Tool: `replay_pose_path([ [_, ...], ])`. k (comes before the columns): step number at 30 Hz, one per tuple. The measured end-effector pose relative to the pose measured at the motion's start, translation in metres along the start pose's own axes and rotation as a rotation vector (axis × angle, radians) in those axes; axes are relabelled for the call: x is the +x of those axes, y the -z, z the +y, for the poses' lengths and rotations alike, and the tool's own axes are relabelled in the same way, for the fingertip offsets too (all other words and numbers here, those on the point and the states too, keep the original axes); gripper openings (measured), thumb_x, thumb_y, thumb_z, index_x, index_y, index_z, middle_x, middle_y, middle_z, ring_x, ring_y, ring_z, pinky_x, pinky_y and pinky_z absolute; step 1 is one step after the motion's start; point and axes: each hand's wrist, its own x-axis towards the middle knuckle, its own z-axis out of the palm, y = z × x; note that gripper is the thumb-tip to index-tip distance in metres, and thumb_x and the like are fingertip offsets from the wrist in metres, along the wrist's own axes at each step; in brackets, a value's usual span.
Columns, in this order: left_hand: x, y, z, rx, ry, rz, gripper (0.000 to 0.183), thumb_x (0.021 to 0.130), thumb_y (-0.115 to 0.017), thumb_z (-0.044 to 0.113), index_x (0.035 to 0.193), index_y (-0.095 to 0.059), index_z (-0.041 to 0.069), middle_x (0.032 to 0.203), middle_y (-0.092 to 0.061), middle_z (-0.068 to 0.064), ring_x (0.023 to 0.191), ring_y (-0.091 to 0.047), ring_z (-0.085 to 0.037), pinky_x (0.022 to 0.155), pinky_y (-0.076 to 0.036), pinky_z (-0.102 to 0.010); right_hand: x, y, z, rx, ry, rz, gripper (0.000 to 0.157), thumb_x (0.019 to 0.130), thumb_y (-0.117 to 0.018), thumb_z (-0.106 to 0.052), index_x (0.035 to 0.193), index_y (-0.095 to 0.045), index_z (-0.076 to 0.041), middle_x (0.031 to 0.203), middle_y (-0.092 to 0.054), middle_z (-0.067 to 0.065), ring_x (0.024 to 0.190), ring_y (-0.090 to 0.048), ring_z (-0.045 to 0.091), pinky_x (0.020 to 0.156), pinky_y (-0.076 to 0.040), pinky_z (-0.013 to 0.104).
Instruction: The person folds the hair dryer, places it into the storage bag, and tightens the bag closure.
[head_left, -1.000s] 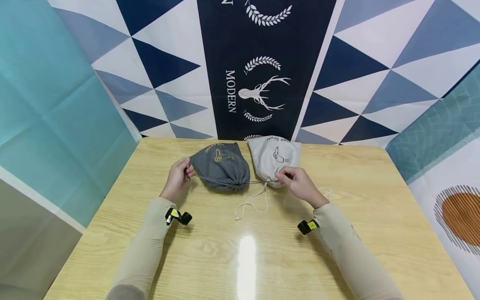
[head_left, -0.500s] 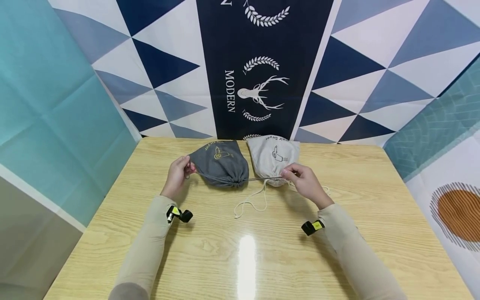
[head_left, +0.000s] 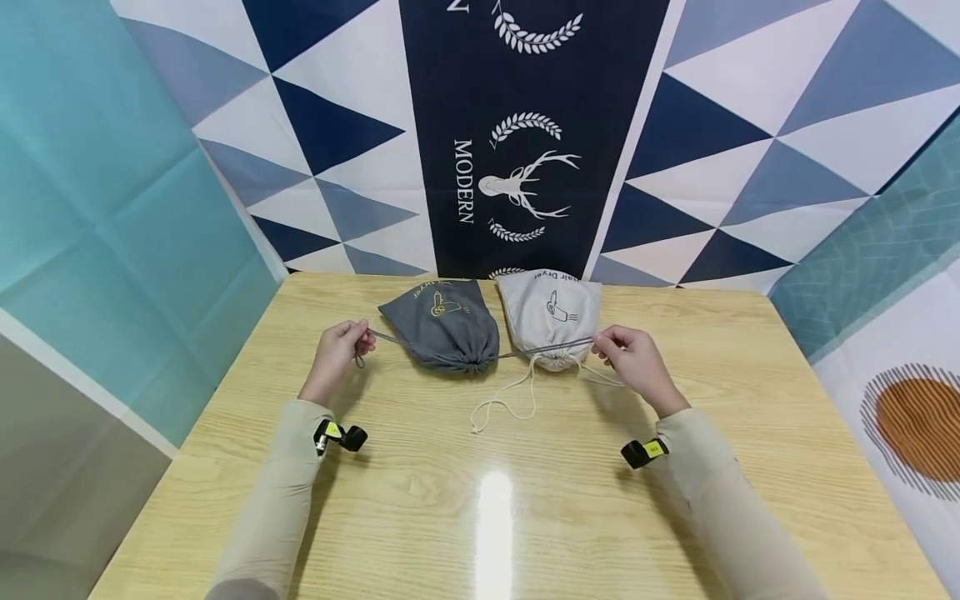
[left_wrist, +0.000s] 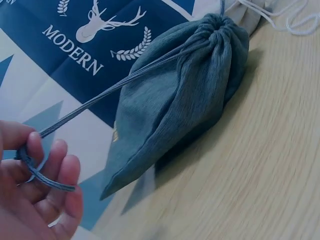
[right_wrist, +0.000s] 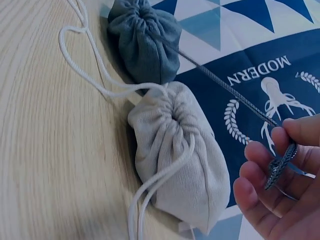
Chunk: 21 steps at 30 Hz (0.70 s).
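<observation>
A dark grey drawstring bag (head_left: pixel 448 327) with a yellow hair dryer print lies at the back of the table, its mouth gathered tight. My left hand (head_left: pixel 339 354) pinches one grey drawstring (left_wrist: pixel 95 100) between thumb and forefinger, left of the bag; the string's end loops over the fingers. With thumb and forefinger, my right hand (head_left: pixel 633 362) pinches the opposite grey drawstring (right_wrist: pixel 220 82), its knotted end hanging by the palm. That string runs taut across the front of a light grey drawstring bag (head_left: pixel 553 321), also gathered shut, which neither hand holds.
White cords (head_left: pixel 504 402) from the light bag lie loose on the wooden table (head_left: pixel 420 492). A patterned cloth backdrop (head_left: pixel 517 100) stands right behind both bags. Teal cloth (head_left: pixel 112 208) hangs along the left side.
Both hands have moved apart, drawing the grey strings outward. The left hand has come away from the dark bag's corner; the right has shifted right, past the light bag.
</observation>
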Motion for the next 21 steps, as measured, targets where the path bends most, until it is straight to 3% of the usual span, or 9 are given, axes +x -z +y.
replay_pose_path([
  [3,-0.004,0.006,0.0,0.097,0.01,-0.043,0.033,0.104,-0.046,0.029,0.09,-0.057,0.001,0.076,-0.059,0.007,0.071,-0.057,-0.004,0.077,-0.053,-0.028,-0.003,0.004,0.005,-0.03,-0.034,-0.027,0.031,0.1,-0.054,-0.019,0.089,-0.065,0.009,0.073,-0.061,-0.001,0.064,-0.055,0.012,0.058,-0.048,0.022],
  [7,-0.008,0.014,-0.005,0.157,0.03,-0.079,0.033,0.104,-0.047,0.03,0.087,-0.055,0.003,0.074,-0.059,0.006,0.07,-0.057,-0.005,0.078,-0.052,-0.031,-0.007,0.007,0.011,-0.053,-0.077,-0.071,0.035,0.101,-0.054,-0.024,0.089,-0.065,0.006,0.075,-0.06,0.009,0.065,-0.054,0.015,0.055,-0.045,0.024],
  [15,-0.008,0.016,-0.009,0.139,0.05,-0.115,0.033,0.104,-0.046,0.031,0.088,-0.054,0.003,0.076,-0.058,0.005,0.072,-0.057,-0.005,0.076,-0.052,-0.029,-0.008,0.005,0.018,0.016,-0.092,-0.123,0.035,0.102,-0.052,-0.021,0.09,-0.062,0.01,0.077,-0.06,0.016,0.063,-0.053,0.014,0.054,-0.045,0.024],
  [21,-0.005,0.014,-0.009,0.125,0.054,-0.117,0.032,0.104,-0.046,0.03,0.087,-0.053,0.004,0.075,-0.058,0.006,0.071,-0.057,-0.005,0.07,-0.049,-0.022,-0.008,0.006,0.02,0.014,-0.081,-0.123,0.036,0.102,-0.052,-0.021,0.091,-0.06,0.012,0.073,-0.061,0.009,0.059,-0.053,0.01,0.052,-0.044,0.024],
])
